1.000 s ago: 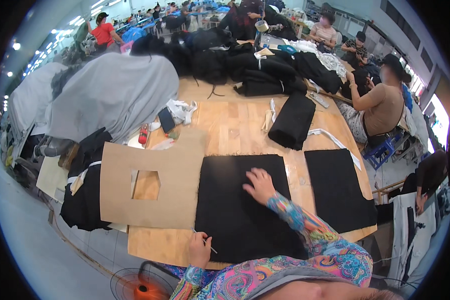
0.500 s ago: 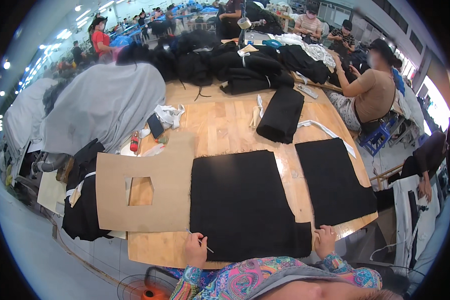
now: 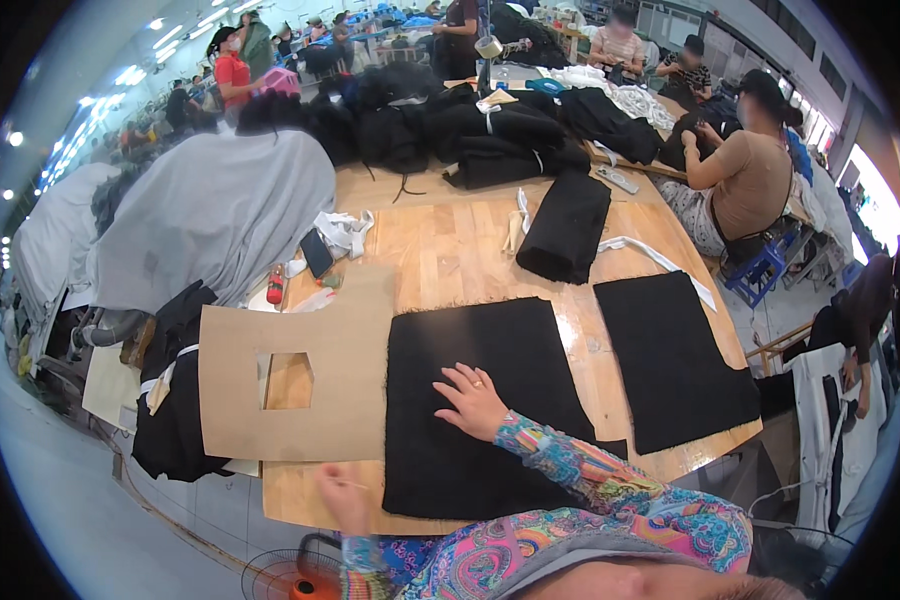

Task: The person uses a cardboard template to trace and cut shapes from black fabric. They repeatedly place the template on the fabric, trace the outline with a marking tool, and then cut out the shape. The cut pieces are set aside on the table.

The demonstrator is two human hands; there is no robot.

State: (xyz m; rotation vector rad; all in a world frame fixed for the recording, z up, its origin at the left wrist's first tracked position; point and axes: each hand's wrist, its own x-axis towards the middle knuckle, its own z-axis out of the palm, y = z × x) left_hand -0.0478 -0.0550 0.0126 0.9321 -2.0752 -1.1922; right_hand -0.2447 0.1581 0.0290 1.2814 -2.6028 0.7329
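Observation:
A black fabric piece (image 3: 470, 345) with frayed edges lies flat on the wooden table (image 3: 450, 230) in front of me. My right hand (image 3: 473, 402), a ring on one finger, rests over its middle with fingers spread and holds nothing. My left hand (image 3: 344, 498), blurred by motion, is closed at the table's near edge, left of the fabric. A thin stick-like tool (image 3: 356, 485) pokes out of it; its kind is too smeared to name. Left of the fabric lies a tan cardboard pattern (image 3: 235, 400) with a cut-out window.
Another black panel (image 3: 665, 370) lies at the right. A black fabric roll (image 3: 567, 230), a white strip (image 3: 635, 250), a phone (image 3: 317, 253) and a red bottle (image 3: 275, 285) sit farther back. Grey cloth (image 3: 210, 200) covers a heap at the left. A co-worker (image 3: 745, 170) sits at right.
My right hand has moved left from between the two black pieces onto the middle of the larger one. My left hand has shifted left off the fabric's edge, still with the thin tool.

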